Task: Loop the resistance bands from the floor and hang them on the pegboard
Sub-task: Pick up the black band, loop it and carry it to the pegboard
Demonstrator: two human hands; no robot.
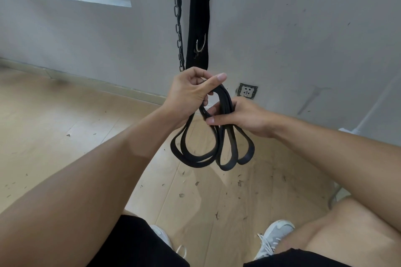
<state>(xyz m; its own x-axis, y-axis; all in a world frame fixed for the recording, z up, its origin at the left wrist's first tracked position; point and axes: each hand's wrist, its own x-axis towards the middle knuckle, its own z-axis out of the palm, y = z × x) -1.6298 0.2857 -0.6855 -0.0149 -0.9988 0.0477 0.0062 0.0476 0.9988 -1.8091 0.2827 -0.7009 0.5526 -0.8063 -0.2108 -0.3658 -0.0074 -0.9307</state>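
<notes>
A grey wall and a wooden floor strewn with small debris fill the view; no pegboard is seen, so the hanging point cannot be located from here. A black padded strap and a chain are hung against the wall, directly behind the hands, and a wall socket is set low beside them. The resistance band, black and coiled into several loops, is held in the air between the two hands, clear of the floor, with its loose loops hanging below them. The top of the coil is gripped by the left hand, whose fingers are curled through the loops and whose thumb is extended over them. The gathered strands lower on the coil are pinched by the right hand, thumb against fingers. The hanging loops are judged uneven in length; if either grip is relaxed during transfer, the coil may be expected to spring apart under the band's elasticity, and looping would have to be repeated. A dangling loop may also be snagged on the metal ring of the strap if the coil is raised close to the wall.
</notes>
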